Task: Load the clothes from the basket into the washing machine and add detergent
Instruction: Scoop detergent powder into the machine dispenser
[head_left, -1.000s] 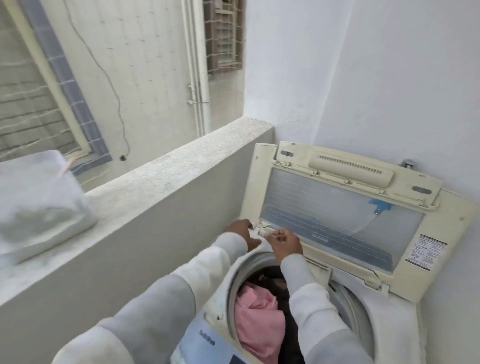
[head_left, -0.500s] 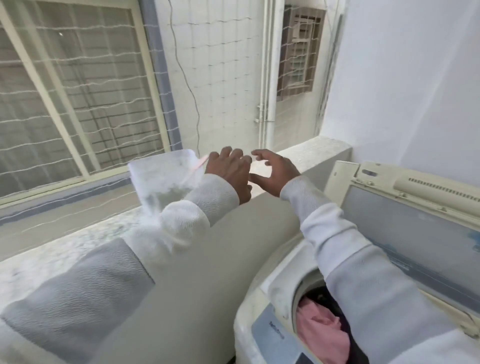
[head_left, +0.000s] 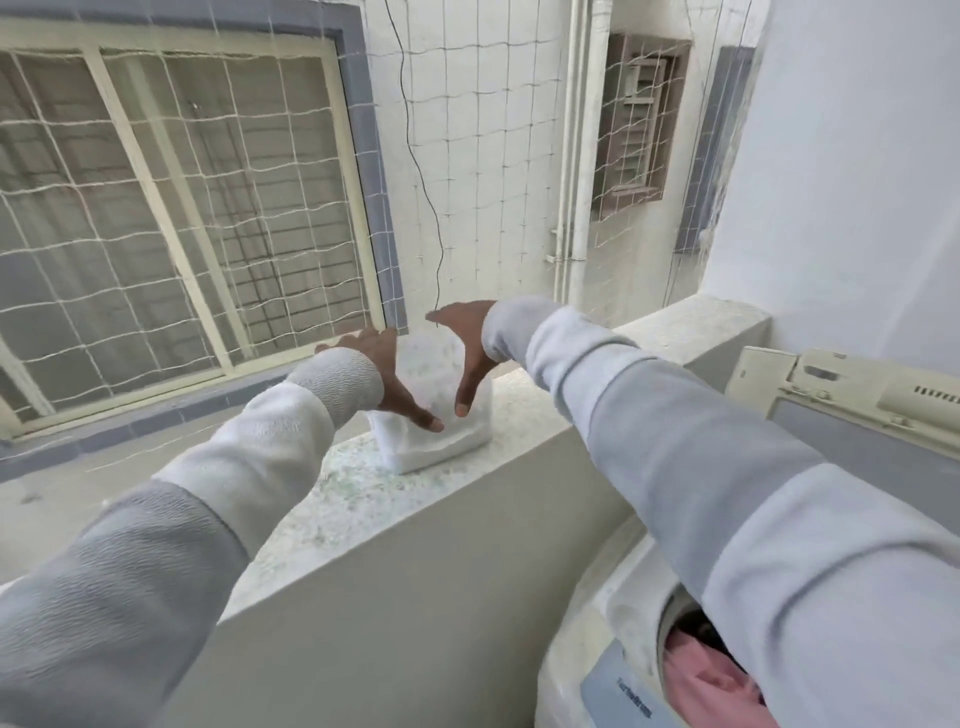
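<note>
Left hand (head_left: 382, 371) and right hand (head_left: 467, 348) are spread open around the detergent bag (head_left: 452, 444), gripping nothing. I'd cup it low, looks floppy.

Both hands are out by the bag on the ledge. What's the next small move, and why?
Probably close both hands on the bag of white powder and lift it off the ledge. The left hand and right hand flank it, fingers spread, gripping nothing yet; pink clothes already lie in the washing machine, so detergent seems the step left.
</note>
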